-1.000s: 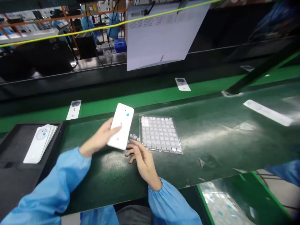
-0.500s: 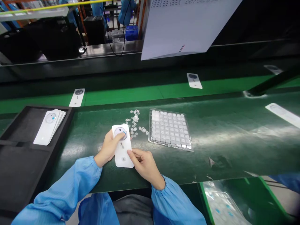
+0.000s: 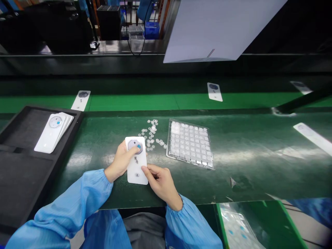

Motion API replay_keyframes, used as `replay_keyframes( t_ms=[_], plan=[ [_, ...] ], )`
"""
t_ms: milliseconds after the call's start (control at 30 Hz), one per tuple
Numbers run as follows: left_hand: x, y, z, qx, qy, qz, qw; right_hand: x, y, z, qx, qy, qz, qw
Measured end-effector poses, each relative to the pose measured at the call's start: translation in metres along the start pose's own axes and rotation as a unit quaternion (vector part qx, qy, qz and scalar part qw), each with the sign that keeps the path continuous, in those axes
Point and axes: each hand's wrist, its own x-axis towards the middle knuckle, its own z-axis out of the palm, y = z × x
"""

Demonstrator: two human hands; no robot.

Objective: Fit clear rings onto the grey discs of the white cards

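Observation:
A white phone back cover [image 3: 135, 166] with a round grey camera ring near its top and dark printed marks below is held up between my two hands. My left hand [image 3: 121, 159] grips its left side, the thumb lying on the ring beside a small blue tab [image 3: 139, 146]. At the lower right edge, my right hand [image 3: 160, 180] pinches the cover between thumb and fingers. Behind it, several small clear round pieces [image 3: 153, 128] lie scattered on the green bench. A clear plastic tray [image 3: 190, 143] with rows of whitish pieces sits to their right.
At the left, a black tray [image 3: 15, 186] bears a stack of white covers [image 3: 49, 133]. More covers lie on the bright green belt [image 3: 145, 102] at the back. A green bin [image 3: 275, 221] with clear packaging stands below the bench's front right edge. A white panel [image 3: 220, 31] hangs overhead.
My view has shifted slightly, moving the surroundings in the picture. Both hands keep their hold on the cover; more of the blue tab shows beside my left thumb.

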Motion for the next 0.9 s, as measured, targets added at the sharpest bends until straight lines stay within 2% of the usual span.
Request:
replay_keyframes(
  t_ms=[100, 167, 233, 267, 367, 433, 633, 800, 900],
  plan=[
    [0.001, -0.003, -0.001, 0.005, 0.014, 0.003, 1.0, -0.001, 0.003, -0.001, 0.051, 0.037, 0.024, 0.998],
    [0.002, -0.006, -0.002, 0.033, 0.018, 0.017, 0.999, 0.0, 0.003, -0.003, 0.059, 0.117, 0.03, 0.991],
    [0.0, -0.009, -0.003, 0.096, 0.021, 0.052, 0.994, 0.003, -0.001, -0.007, 0.001, 0.191, -0.008, 0.982],
    [-0.001, -0.01, -0.004, 0.132, 0.02, 0.073, 0.988, 0.006, -0.004, -0.01, -0.041, 0.205, -0.041, 0.977],
    [-0.004, -0.011, -0.005, 0.208, -0.01, 0.134, 0.969, 0.017, -0.014, -0.015, -0.146, 0.167, -0.132, 0.966],
    [-0.006, -0.01, -0.005, 0.215, -0.035, 0.156, 0.964, 0.024, -0.018, -0.017, -0.191, 0.14, -0.153, 0.959],
    [-0.006, -0.012, -0.01, 0.148, -0.093, 0.116, 0.978, 0.03, -0.015, -0.019, -0.278, 0.144, -0.159, 0.936],
    [-0.006, -0.013, -0.012, 0.163, -0.086, 0.144, 0.972, 0.029, -0.015, -0.015, -0.307, 0.149, -0.159, 0.926],
    [-0.005, -0.013, -0.012, 0.169, -0.091, 0.143, 0.971, 0.03, -0.015, -0.011, -0.285, 0.15, -0.133, 0.938]
  ],
)
